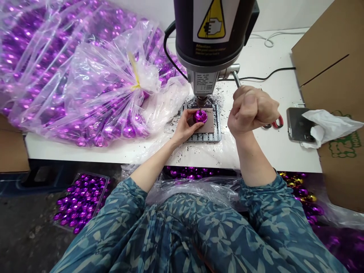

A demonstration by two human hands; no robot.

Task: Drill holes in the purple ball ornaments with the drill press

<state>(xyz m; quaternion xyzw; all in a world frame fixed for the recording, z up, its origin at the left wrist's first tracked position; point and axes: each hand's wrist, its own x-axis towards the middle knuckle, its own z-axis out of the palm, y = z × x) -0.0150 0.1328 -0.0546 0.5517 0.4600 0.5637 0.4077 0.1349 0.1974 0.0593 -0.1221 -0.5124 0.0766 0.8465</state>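
My left hand (186, 127) pinches a shiny faceted purple ball (200, 116) between thumb and fingers. The ball rests on a brown board (209, 127) lying on the metal base plate (217, 132) of a drill press (212, 45). Right above the ball is the drill chuck (201, 100), its bit reaching down to the ball's top; whether it has entered the ball is too small to tell. My right hand (251, 108) is closed in a fist round the feed lever (236, 79) on the machine's right side.
A large clear bag of purple balls (105, 72), tied with yellow, covers the table's left. Dark shavings surround the base. Right of my hand lie red-handled scissors (278, 122), a phone (298, 123), tissue (332, 123) and a cardboard box (338, 60). A tray of purple balls (82, 199) sits below left.
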